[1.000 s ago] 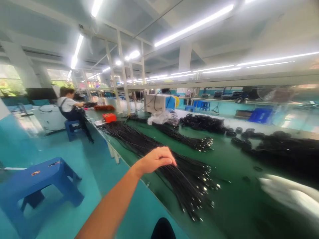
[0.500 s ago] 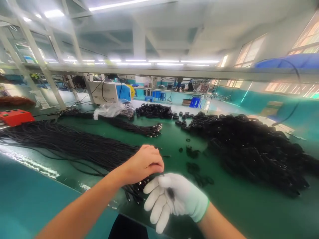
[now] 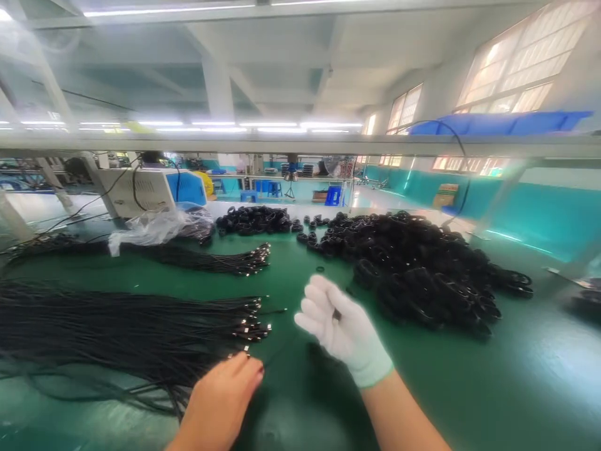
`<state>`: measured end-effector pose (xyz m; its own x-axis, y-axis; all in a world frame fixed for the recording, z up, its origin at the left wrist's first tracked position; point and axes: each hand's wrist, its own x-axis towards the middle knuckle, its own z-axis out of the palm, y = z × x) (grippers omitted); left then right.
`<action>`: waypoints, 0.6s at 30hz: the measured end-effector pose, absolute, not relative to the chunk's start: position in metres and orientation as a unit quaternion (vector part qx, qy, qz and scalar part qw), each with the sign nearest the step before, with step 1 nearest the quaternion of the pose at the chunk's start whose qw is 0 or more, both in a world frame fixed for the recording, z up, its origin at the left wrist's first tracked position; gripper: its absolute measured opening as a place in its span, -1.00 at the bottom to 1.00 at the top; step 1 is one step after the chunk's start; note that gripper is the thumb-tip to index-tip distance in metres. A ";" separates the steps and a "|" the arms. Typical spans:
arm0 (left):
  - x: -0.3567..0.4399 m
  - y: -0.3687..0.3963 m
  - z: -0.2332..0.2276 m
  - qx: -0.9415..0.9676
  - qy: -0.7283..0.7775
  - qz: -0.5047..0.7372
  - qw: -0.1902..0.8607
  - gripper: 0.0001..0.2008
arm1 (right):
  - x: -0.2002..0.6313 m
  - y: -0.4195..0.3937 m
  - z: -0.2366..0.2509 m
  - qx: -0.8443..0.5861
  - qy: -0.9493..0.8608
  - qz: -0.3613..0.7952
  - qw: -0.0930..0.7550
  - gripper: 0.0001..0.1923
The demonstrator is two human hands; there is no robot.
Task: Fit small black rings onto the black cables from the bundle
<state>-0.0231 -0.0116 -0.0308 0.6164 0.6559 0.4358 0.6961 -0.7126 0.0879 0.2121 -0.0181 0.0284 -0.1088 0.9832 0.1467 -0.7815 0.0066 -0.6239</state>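
Note:
My bare left hand is low in the view, at the near edge of a long bundle of black cables with shiny metal ends. Its fingers are bent and pressed together beside the cable ends; what they pinch is hidden. My right hand, in a white glove, hovers over the green table to the right of those ends. Its fingers curl loosely, and a small dark spot shows between thumb and palm, too small to name. Beyond that hand lies a large pile of coiled black cables.
A second cable bundle lies farther back. Clear plastic film rests near a white and blue machine. Smaller black coils sit at the back. A shelf rail crosses overhead, with a blue bin on it.
The view has swung right. My hands have parted: the left has moved back to the near cable ends, and the right has turned up and curled its spread fingers.

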 end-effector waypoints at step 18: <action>0.003 0.039 0.055 -0.884 -0.339 -0.210 -0.245 -0.85 | 0.158 -0.036 0.003 -0.099 -0.351 0.856 0.367 -0.56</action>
